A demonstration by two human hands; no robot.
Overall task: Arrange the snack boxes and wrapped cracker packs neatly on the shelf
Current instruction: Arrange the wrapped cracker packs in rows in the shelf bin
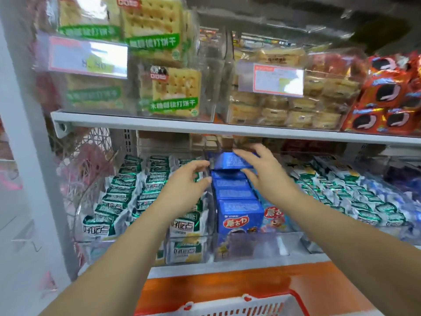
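The right hand (257, 169) holds a blue box (230, 161), fingers on top and thumb below, over the far end of the row of blue boxes (237, 201). The left hand (184, 185) is open wide just left of it. Green cracker packs (127, 190) lie on both sides.

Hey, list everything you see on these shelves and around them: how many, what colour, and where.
held box: one, blue, above the back of the box row
boxes: several in one row, blue, lower shelf middle
wrapped packs: many, green and white, lower shelf, both sides of the boxes
cracker packs: several, pale with green bands, upper shelf left
pastry packs: many, tan, upper shelf middle
cookie packs: several, red, upper shelf right
price tags: two, pink-edged, upper bin fronts
basket: one, red-rimmed, bottom edge
left hand: open, beside the held box
right hand: grips the held box
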